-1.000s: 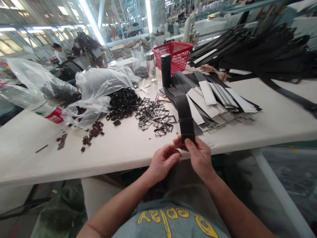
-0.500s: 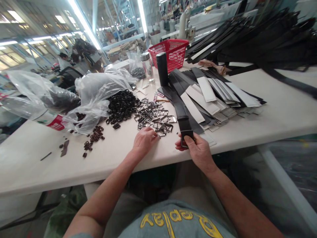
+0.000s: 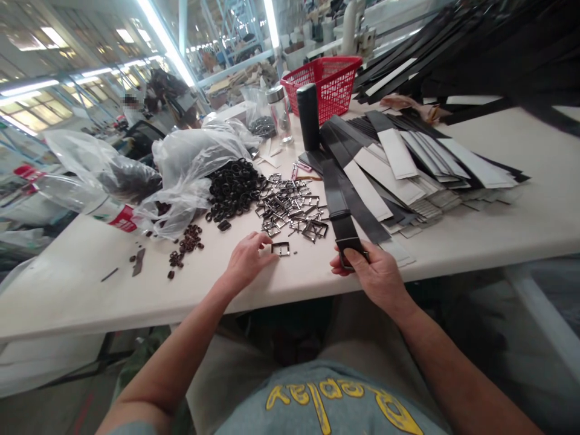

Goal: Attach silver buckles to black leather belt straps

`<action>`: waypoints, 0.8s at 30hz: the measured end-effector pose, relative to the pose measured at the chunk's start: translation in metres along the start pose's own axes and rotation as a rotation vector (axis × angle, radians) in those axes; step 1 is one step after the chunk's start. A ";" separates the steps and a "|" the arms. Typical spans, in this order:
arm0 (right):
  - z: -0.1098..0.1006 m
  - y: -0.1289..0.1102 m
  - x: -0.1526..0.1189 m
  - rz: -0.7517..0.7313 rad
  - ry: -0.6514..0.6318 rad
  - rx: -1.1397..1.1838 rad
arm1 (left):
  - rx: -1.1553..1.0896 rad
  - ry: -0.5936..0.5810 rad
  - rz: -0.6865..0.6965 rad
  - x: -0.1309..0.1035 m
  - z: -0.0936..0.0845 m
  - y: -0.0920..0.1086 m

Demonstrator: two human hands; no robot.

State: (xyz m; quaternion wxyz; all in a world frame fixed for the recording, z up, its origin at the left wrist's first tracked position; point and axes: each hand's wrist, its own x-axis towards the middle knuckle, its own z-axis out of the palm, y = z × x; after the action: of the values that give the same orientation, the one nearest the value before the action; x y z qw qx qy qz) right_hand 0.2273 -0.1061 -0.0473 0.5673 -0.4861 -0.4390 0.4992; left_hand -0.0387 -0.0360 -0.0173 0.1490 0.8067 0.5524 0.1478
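My left hand (image 3: pixel 247 263) is at the near side of a heap of metal belt buckles (image 3: pixel 290 202). Its thumb and a finger, with a gap between them, meet the left side of a single rectangular buckle (image 3: pixel 281 249) on the table. Shut in my right hand (image 3: pixel 378 272) is the buckle end of a black belt (image 3: pixel 341 208), thumb pressed on top. The belt has a loop across it and stretches away over the table. Black belt strips with pale backing pieces (image 3: pixel 403 160) lie beside it.
Black loops (image 3: pixel 233 187) and small brown loops (image 3: pixel 186 244) lie left of the buckles. Behind them are plastic bags (image 3: pixel 188 157) and a clear bottle (image 3: pixel 95 202). A red basket (image 3: pixel 335 90), a glass jar (image 3: pixel 280 115) and a black upright cylinder (image 3: pixel 308 118) stand farther back.
My left hand has drawn back left from the heap, and one buckle now lies apart at its fingertips. My right hand keeps its hold on the belt. The view has shifted slightly.
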 end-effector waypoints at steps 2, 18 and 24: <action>0.000 -0.001 0.000 0.004 -0.010 -0.012 | -0.040 -0.032 -0.002 0.006 -0.002 -0.003; -0.003 0.001 -0.002 -0.014 -0.026 -0.064 | -0.130 -0.170 -0.023 0.017 -0.008 -0.003; -0.008 0.007 -0.001 -0.021 -0.040 -0.130 | 0.109 0.103 -0.180 0.030 -0.033 -0.057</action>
State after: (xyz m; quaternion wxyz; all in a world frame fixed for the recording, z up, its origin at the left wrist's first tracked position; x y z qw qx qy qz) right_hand 0.2337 -0.1079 -0.0554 0.5307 -0.5074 -0.4869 0.4731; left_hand -0.0896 0.0144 -0.0075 0.0891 0.7521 0.6368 0.1446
